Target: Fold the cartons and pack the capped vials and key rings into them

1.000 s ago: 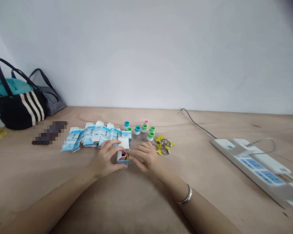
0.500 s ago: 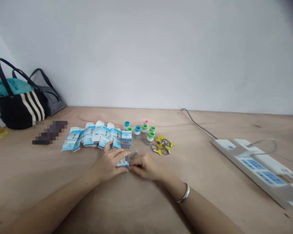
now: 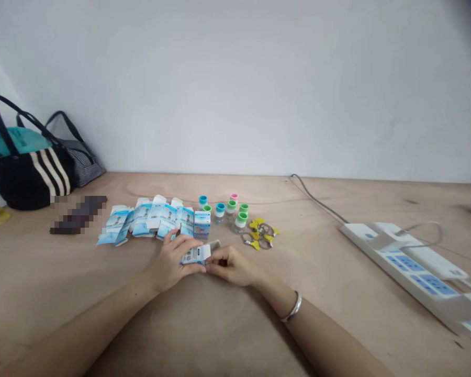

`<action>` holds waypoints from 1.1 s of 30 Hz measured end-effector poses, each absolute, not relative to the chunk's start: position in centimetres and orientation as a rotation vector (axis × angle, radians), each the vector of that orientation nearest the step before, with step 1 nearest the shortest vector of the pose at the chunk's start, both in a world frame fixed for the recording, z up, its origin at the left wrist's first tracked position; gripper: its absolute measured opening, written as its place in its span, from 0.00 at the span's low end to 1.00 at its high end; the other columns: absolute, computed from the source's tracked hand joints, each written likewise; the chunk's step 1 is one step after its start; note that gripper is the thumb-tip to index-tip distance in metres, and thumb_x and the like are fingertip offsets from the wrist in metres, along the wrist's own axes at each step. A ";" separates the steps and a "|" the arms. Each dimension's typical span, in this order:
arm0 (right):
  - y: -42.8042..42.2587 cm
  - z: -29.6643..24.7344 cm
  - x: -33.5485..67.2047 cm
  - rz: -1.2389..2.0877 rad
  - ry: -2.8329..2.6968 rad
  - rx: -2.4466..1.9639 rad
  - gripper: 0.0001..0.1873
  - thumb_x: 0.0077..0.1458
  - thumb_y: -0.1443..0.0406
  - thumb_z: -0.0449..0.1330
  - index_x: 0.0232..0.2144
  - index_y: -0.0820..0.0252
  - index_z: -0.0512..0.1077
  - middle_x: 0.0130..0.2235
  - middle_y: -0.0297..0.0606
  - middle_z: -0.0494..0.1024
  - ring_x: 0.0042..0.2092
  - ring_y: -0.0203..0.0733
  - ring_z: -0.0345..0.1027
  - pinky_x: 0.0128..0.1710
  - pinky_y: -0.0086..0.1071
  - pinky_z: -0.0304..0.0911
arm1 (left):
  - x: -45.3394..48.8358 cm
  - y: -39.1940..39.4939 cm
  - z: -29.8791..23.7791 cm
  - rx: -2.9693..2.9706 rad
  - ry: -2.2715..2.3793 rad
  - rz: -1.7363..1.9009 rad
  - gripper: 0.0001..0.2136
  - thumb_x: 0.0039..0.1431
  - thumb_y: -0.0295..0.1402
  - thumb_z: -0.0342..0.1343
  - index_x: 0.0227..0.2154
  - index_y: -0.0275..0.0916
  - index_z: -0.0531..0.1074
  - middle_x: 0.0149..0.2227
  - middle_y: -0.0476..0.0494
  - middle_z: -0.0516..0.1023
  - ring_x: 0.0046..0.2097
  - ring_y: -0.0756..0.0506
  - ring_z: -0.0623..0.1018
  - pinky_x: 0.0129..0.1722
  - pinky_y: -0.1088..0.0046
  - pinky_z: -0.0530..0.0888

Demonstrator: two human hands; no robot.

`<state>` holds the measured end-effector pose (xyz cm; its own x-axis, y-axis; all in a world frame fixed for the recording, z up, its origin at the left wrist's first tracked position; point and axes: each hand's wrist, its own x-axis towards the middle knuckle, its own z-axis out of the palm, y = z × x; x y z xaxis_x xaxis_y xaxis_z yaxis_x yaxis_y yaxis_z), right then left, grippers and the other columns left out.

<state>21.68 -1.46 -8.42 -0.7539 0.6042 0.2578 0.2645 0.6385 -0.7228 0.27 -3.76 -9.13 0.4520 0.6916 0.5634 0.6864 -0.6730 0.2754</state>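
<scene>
My left hand point(image 3: 168, 264) is wrapped round a small blue-and-white cardboard box point(image 3: 195, 254) lying low over the table. A flap point(image 3: 215, 244) stands out at the box's right end. At that open end, my right hand point(image 3: 233, 267) pinches the edge, its fingertips partly hidden. Just beyond stands a closed blue-and-white box point(image 3: 202, 225). Several flattened boxes point(image 3: 143, 217) lie in an overlapping row to its left. Behind and to the right are several small clear jars point(image 3: 240, 222) with green, blue and pink tops. Beside them lies a pile of metal hose clamps point(image 3: 262, 234) with yellow thumb tabs.
On the right lies a white power strip point(image 3: 408, 272) with a grey cable point(image 3: 317, 196) running to the wall. A black striped bag point(image 3: 31, 173) and a grey bag point(image 3: 88, 162) stand at the far left. A dark, pixelated object point(image 3: 80, 214) lies near them.
The box has tipped and shifted slightly left, showing more of its printed face and open end. My left hand moved a little left with it; the right stays at the box's end.
</scene>
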 end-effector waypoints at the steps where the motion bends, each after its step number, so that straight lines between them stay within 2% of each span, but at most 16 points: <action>1: -1.5 -8.4 21.6 0.938 -2.379 -0.683 0.17 0.59 0.57 0.53 0.26 0.62 0.73 0.21 0.29 0.61 0.23 0.30 0.52 0.21 0.24 0.50 | 0.3 -3.8 -9.2 2.686 1.275 1.035 0.17 0.52 0.43 0.60 0.44 0.44 0.70 0.43 0.45 0.77 0.47 0.44 0.75 0.60 0.57 0.56; 7: -1.7 -8.0 21.9 0.850 -2.403 -0.704 0.16 0.59 0.60 0.54 0.24 0.64 0.71 0.19 0.29 0.63 0.22 0.30 0.52 0.22 0.24 0.49 | 0.6 -4.1 -9.4 2.724 1.289 1.049 0.17 0.53 0.42 0.60 0.44 0.44 0.71 0.42 0.45 0.76 0.46 0.44 0.74 0.58 0.56 0.56; 10: -1.5 -7.6 22.3 0.813 -2.441 -0.699 0.12 0.58 0.64 0.54 0.28 0.64 0.73 0.21 0.31 0.66 0.22 0.30 0.54 0.23 0.24 0.50 | 0.6 -4.1 -9.3 2.701 1.261 1.069 0.15 0.53 0.42 0.60 0.42 0.44 0.71 0.42 0.45 0.76 0.46 0.44 0.74 0.58 0.57 0.56; 13: -1.3 -7.7 22.5 0.816 -2.426 -0.708 0.08 0.55 0.67 0.56 0.31 0.63 0.75 0.21 0.30 0.66 0.22 0.30 0.54 0.23 0.24 0.50 | 0.6 -4.0 -9.2 2.646 1.261 1.119 0.13 0.54 0.42 0.59 0.41 0.43 0.72 0.40 0.45 0.75 0.45 0.44 0.74 0.55 0.59 0.60; 15: -1.1 -7.9 22.3 0.850 -2.393 -0.720 0.06 0.53 0.68 0.56 0.27 0.63 0.73 0.19 0.29 0.64 0.22 0.29 0.53 0.22 0.24 0.49 | 0.6 -3.9 -9.1 2.619 1.267 1.153 0.14 0.53 0.43 0.59 0.41 0.43 0.72 0.40 0.45 0.75 0.45 0.44 0.73 0.52 0.62 0.64; 17: -1.0 -8.3 21.9 0.897 -2.353 -0.740 0.10 0.52 0.66 0.57 0.21 0.63 0.70 0.19 0.28 0.61 0.21 0.29 0.52 0.21 0.24 0.48 | 0.5 -3.8 -9.2 2.626 1.259 1.162 0.15 0.52 0.44 0.60 0.41 0.44 0.72 0.40 0.44 0.74 0.45 0.44 0.73 0.51 0.63 0.64; 20: -0.9 -8.7 21.4 0.942 -2.312 -0.767 0.13 0.50 0.64 0.60 0.18 0.62 0.65 0.18 0.27 0.59 0.21 0.28 0.51 0.20 0.24 0.46 | 0.6 -3.9 -9.4 2.656 1.260 1.147 0.15 0.53 0.44 0.60 0.41 0.44 0.72 0.40 0.44 0.74 0.45 0.44 0.73 0.53 0.61 0.62; 24: -1.0 -8.5 21.5 0.918 -2.330 -0.793 0.09 0.46 0.66 0.61 0.19 0.62 0.66 0.18 0.27 0.63 0.21 0.28 0.53 0.20 0.23 0.47 | 0.8 -4.2 -9.6 2.687 1.290 1.144 0.13 0.54 0.44 0.59 0.39 0.43 0.73 0.40 0.46 0.75 0.44 0.45 0.74 0.58 0.57 0.55; 27: -0.8 -7.7 22.5 0.821 -2.318 -0.918 0.04 0.46 0.70 0.57 0.21 0.62 0.69 0.19 0.28 0.66 0.22 0.29 0.56 0.21 0.23 0.48 | 1.0 -4.4 -9.5 2.722 1.304 1.114 0.12 0.54 0.43 0.58 0.38 0.44 0.74 0.41 0.46 0.76 0.44 0.45 0.75 0.58 0.55 0.52; 30: -0.3 -6.6 24.2 0.687 -2.301 -1.031 0.05 0.46 0.72 0.55 0.24 0.62 0.71 0.21 0.30 0.68 0.23 0.31 0.58 0.22 0.24 0.50 | 1.0 -4.4 -9.5 2.748 1.297 1.066 0.12 0.55 0.43 0.58 0.39 0.44 0.73 0.42 0.46 0.76 0.44 0.44 0.75 0.57 0.55 0.52; 33: 0.5 -5.7 26.1 0.517 -2.238 -1.047 0.05 0.47 0.71 0.55 0.22 0.62 0.69 0.23 0.32 0.67 0.24 0.31 0.58 0.24 0.25 0.52 | 1.1 -4.5 -9.5 2.745 1.288 1.046 0.11 0.56 0.42 0.58 0.39 0.45 0.73 0.42 0.47 0.77 0.44 0.45 0.75 0.57 0.56 0.52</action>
<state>26.08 0.48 -5.67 -0.5031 0.7863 0.3587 0.5491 0.6113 -0.5699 1.07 -4.47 -9.52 0.4654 0.6652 0.5838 0.7080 -0.6757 0.2055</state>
